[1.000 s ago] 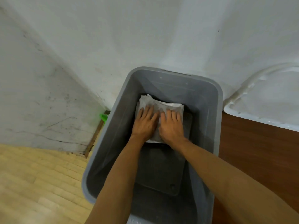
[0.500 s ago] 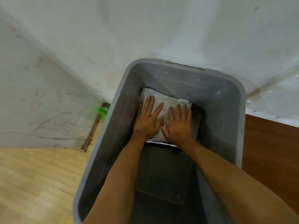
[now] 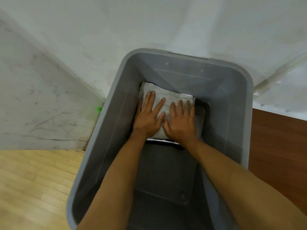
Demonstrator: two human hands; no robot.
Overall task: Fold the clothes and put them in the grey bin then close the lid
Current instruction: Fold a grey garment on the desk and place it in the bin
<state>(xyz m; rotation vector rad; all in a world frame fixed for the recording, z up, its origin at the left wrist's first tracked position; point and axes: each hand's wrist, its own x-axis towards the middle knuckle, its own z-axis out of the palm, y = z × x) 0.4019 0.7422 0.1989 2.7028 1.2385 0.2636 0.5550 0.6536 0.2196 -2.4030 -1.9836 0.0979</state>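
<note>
**While the folded cloth [image 3: 167, 97] lies deep in the bin [image 3: 249, 100]**

As I read it, left hand [image 3: 148, 118] and right hand [image 3: 180, 121] lie flat on it, fingers straight, clamped on nothing; it sits far left on the bin floor; if palms drag on lifting, the fold may spring open; an off-centre push could skew it against the bin.

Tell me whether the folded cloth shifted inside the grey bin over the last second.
No. The folded cloth lies in the same far-left corner of the grey bin as before; only the camera view shifted.
</note>
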